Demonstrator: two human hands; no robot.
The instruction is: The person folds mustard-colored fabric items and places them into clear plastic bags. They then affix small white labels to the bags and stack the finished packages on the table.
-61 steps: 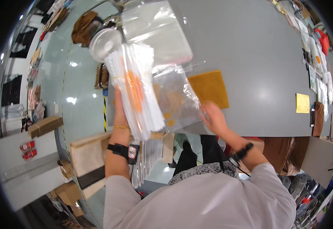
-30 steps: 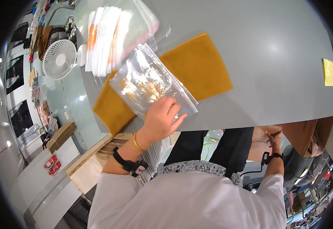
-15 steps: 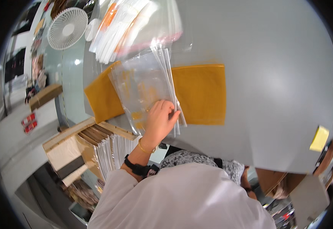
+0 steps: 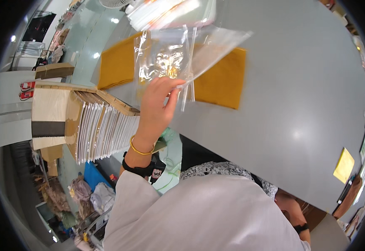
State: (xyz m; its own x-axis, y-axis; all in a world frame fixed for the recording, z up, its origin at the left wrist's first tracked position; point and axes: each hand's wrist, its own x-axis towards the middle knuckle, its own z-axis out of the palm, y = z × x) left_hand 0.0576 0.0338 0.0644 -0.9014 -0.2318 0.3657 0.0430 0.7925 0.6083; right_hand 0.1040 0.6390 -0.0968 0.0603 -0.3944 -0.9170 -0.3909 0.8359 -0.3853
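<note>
My left hand (image 4: 160, 98) pinches the near edge of a clear plastic bag (image 4: 222, 52), whose far end is lifted and fans out to the right. Other clear bags (image 4: 163, 54) lie flat under it. Beneath these bags, folded mustard-yellow cloth (image 4: 222, 79) shows on the right side, and more mustard cloth (image 4: 119, 62) shows on the left. My right hand (image 4: 290, 207) is low beside my lap, by the table's near edge; its fingers cannot be made out.
The grey table (image 4: 291, 96) stretches right. White packets in clear wrap (image 4: 170, 14) lie at its far side. Left stands an open box (image 4: 48, 108) of upright white sleeves (image 4: 103, 129). A yellow note (image 4: 344, 165) is at the right edge, a fan (image 4: 114, 3) far left.
My left hand has gone from resting on the clear bags to lifting one, its far end now swung to the right. The whole view has also shifted.
</note>
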